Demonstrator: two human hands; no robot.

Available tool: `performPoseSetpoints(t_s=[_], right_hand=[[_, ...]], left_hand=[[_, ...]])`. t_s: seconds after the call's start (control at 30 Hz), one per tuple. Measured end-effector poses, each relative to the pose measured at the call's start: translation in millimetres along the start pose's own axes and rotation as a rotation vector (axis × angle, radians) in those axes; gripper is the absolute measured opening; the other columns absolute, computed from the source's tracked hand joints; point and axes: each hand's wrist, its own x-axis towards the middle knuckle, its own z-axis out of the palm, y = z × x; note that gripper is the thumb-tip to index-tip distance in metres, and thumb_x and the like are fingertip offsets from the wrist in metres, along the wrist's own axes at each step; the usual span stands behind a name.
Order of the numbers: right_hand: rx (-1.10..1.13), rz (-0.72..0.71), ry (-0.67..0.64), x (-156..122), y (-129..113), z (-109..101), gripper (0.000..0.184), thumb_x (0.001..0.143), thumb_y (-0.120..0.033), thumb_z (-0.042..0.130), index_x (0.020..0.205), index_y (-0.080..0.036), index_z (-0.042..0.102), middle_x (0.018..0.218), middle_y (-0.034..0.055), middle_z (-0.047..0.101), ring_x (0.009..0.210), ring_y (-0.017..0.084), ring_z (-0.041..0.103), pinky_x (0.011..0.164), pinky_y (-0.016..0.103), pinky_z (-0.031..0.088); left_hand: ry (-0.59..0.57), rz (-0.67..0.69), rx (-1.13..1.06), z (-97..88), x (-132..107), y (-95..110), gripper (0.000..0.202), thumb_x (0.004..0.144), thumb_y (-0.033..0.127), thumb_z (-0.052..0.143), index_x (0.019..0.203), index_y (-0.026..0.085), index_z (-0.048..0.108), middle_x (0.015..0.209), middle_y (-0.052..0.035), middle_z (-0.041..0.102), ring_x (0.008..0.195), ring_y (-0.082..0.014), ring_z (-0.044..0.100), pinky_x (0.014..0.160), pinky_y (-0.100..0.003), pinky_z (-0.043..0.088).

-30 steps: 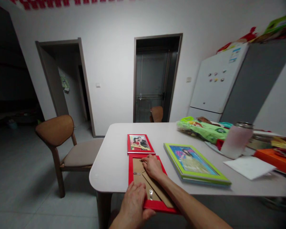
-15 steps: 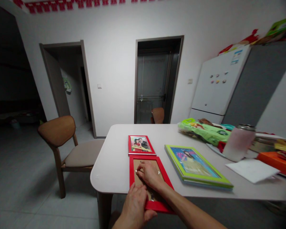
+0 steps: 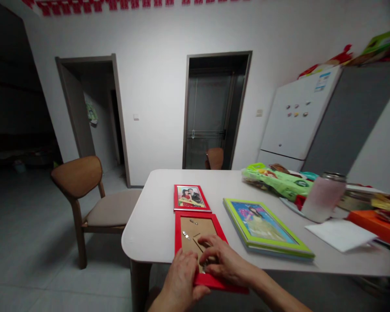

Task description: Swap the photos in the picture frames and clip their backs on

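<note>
A red picture frame [image 3: 195,223] lies face down at the near edge of the white table [image 3: 156,225], its brown backing board and metal clips showing. My left hand [image 3: 182,277] grips the frame's near edge, fingers curled over it. My right hand [image 3: 222,260] rests on the backing near the frame's lower right, fingers bent and pressing on a clip or the stand strip; what they pinch is hidden. A smaller red frame with a photo [image 3: 190,197] lies face up just beyond.
A green-framed picture [image 3: 266,229] lies to the right on the table. Further right are a green snack bag [image 3: 279,180], a pink jar [image 3: 323,197], white paper [image 3: 341,235] and an orange box [image 3: 377,221]. A wooden chair [image 3: 94,203] stands left; a fridge [image 3: 299,121] behind.
My right hand has drawn back from the far end of the backing board toward the near end, next to my left hand. The left hand stays on the frame's near edge.
</note>
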Motion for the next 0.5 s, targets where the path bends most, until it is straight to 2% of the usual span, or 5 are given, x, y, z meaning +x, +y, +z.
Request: performPoseSetpoints(t_s=[0.13,0.23,0.33,0.43,0.5], right_hand=[[-0.018,0.003,0.1,5,2,12,0.011,0.063,-0.023,0.056,0.068,-0.022,0.066,0.108,0.0047,0.049,0.102,0.02,0.043,0.088,0.033,0.032],[-0.037,0.051,0.183,5,5,13,0.023,0.064,-0.027,0.054,0.084,-0.02,0.064,0.11,0.007,0.047,0.1,0.019,0.045,0.087,0.03,0.033],[-0.148,0.148,0.27,4,8,12,0.038,0.062,-0.029,0.055,0.099,-0.02,0.058,0.107,0.0088,0.05,0.095,0.02,0.047,0.083,0.03,0.034],[-0.207,0.2,0.299,6,10,13,0.039,0.062,-0.026,0.051,0.101,-0.02,0.057,0.097,0.0079,0.055,0.09,0.019,0.049,0.079,0.028,0.036],[-0.189,0.217,0.331,8,12,14,0.04,0.062,-0.022,0.049,0.101,-0.018,0.056,0.096,0.0082,0.056,0.09,0.019,0.05,0.08,0.026,0.036]], left_hand=[[-0.009,0.001,0.018,0.2,-1,0,0.065,0.052,0.023,0.073,0.109,0.006,0.046,0.112,-0.0171,0.052,0.108,-0.0265,0.045,0.099,-0.044,0.025],[0.006,-0.01,0.012,4.1,-1,-4,0.066,0.051,0.02,0.073,0.109,0.007,0.045,0.115,-0.018,0.05,0.11,-0.0275,0.042,0.099,-0.045,0.026],[0.03,-0.027,-0.022,7.3,-1,-6,0.062,0.048,0.018,0.074,0.104,0.008,0.048,0.12,-0.0189,0.045,0.113,-0.0292,0.038,0.097,-0.046,0.028],[0.068,-0.03,-0.083,7.1,-1,-6,0.055,0.046,0.018,0.074,0.096,0.012,0.051,0.123,-0.0173,0.042,0.114,-0.0298,0.036,0.096,-0.047,0.028],[0.077,-0.044,-0.135,5.0,-1,-6,0.058,0.044,0.018,0.074,0.097,0.013,0.051,0.125,-0.0179,0.039,0.115,-0.0304,0.034,0.096,-0.047,0.028]])
